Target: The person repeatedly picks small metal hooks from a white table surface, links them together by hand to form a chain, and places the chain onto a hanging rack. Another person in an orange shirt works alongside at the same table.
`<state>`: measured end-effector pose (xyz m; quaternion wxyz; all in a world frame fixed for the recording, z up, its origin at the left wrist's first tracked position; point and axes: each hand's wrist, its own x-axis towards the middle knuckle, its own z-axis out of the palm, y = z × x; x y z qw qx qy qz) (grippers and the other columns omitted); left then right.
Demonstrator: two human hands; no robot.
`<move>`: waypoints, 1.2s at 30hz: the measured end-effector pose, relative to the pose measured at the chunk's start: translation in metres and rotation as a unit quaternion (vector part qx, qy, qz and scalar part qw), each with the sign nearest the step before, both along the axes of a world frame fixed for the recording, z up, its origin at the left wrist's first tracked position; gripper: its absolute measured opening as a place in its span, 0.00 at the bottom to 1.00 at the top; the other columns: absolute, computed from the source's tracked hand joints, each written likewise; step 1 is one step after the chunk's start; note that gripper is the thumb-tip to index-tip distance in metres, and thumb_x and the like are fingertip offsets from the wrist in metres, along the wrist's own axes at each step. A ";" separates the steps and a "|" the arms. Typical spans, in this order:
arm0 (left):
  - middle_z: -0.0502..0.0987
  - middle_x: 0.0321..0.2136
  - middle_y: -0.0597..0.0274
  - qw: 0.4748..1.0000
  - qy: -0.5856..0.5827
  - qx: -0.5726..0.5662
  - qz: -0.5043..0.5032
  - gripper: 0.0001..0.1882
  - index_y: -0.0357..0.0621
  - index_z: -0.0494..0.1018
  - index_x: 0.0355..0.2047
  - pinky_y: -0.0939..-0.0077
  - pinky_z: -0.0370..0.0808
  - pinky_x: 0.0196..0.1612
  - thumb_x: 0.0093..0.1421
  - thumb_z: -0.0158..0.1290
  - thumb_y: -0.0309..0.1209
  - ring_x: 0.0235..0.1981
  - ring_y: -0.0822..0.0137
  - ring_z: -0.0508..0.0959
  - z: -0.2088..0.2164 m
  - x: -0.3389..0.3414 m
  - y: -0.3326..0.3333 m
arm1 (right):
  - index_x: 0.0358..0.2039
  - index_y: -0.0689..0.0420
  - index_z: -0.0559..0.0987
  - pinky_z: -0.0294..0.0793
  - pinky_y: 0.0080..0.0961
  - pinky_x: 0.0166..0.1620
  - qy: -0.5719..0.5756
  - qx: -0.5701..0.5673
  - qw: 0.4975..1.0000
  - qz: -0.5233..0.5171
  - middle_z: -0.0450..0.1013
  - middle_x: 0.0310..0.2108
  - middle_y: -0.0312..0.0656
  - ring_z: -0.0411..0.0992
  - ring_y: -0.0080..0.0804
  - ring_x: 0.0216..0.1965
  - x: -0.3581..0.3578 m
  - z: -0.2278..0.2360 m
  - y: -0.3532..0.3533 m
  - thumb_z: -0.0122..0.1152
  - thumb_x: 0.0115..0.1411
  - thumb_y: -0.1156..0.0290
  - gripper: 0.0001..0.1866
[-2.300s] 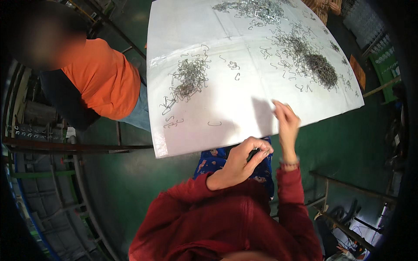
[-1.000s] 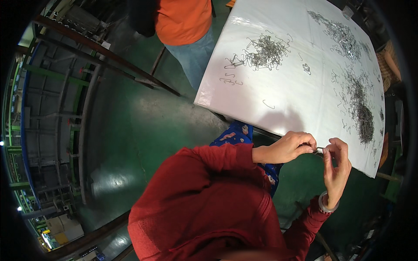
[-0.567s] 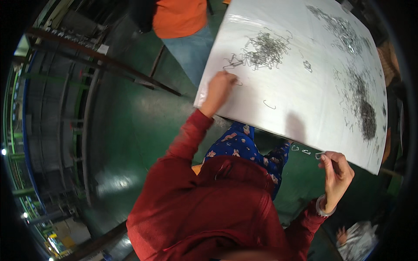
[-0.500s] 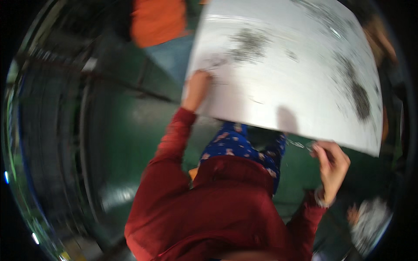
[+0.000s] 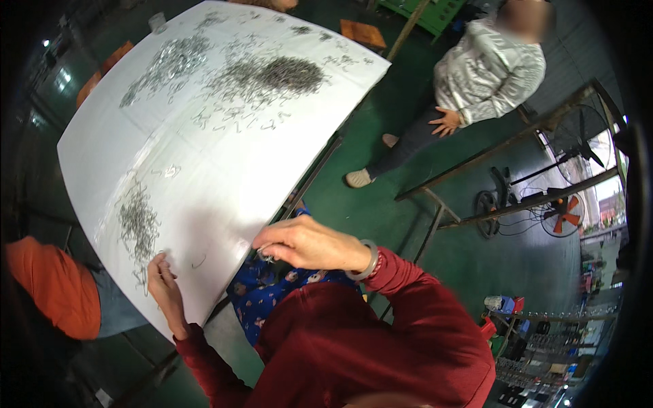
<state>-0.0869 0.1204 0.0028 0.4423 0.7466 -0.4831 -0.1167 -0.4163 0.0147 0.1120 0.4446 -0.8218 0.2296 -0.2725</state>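
My right hand (image 5: 306, 245) is closed in a pinch at the near edge of the white tabletop (image 5: 204, 156). Small shiny wire hooks (image 5: 266, 256) show under its fingertips, partly hidden by the fingers. To its left, my left hand (image 5: 165, 289) rests over the table with fingers half bent and somewhat apart, beside a loose pile of dark wire hooks (image 5: 138, 221). Nothing is plainly visible in its fingers. One single hook (image 5: 198, 262) lies on the bare surface between my hands.
Farther back lie a dense dark hook pile (image 5: 292, 75) and a shinier one (image 5: 178, 58). A clear cup (image 5: 157, 23) stands at the far edge. Someone in orange (image 5: 51, 289) is at the left; another person (image 5: 486, 71) stands right. A metal frame (image 5: 503, 146) and fans (image 5: 564, 214) are beyond.
The view has swung to the right, bringing the standing person and fans into sight. My right hand with the wire hooks has come up to the table edge, closer to my left hand.
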 end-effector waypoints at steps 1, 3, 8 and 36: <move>0.76 0.30 0.58 0.999 0.025 -0.022 -0.033 0.09 0.33 0.73 0.42 0.79 0.72 0.31 0.66 0.46 0.24 0.26 0.73 0.73 0.009 -0.022 -0.013 | 0.39 0.63 0.77 0.77 0.30 0.35 0.001 0.010 1.000 0.000 0.77 0.33 0.47 0.78 0.40 0.32 -0.002 -0.002 0.001 0.57 0.61 0.75 0.08; 0.76 0.31 0.58 0.985 0.161 -0.003 -0.058 0.07 0.32 0.73 0.40 0.78 0.74 0.33 0.64 0.48 0.22 0.27 0.72 0.74 0.032 -0.065 -0.031 | 0.38 0.64 0.77 0.77 0.29 0.36 -0.014 0.005 1.000 -0.014 0.76 0.32 0.46 0.77 0.39 0.32 -0.002 -0.006 0.004 0.56 0.60 0.76 0.07; 0.76 0.34 0.57 0.911 0.363 -0.057 -0.188 0.03 0.32 0.73 0.34 0.76 0.75 0.40 0.60 0.53 0.19 0.32 0.70 0.76 0.083 -0.139 -0.031 | 0.37 0.65 0.78 0.76 0.29 0.33 -0.024 0.031 0.997 -0.065 0.77 0.30 0.49 0.78 0.39 0.30 -0.003 -0.006 0.009 0.57 0.57 0.78 0.08; 0.80 0.36 0.56 0.924 0.189 -0.222 -0.248 0.08 0.39 0.72 0.37 0.70 0.74 0.46 0.57 0.55 0.18 0.41 0.61 0.78 0.063 -0.174 -0.032 | 0.42 0.63 0.81 0.71 0.17 0.25 0.055 0.099 0.985 -0.131 0.77 0.26 0.41 0.71 0.18 0.24 0.001 0.015 -0.051 0.63 0.55 0.78 0.13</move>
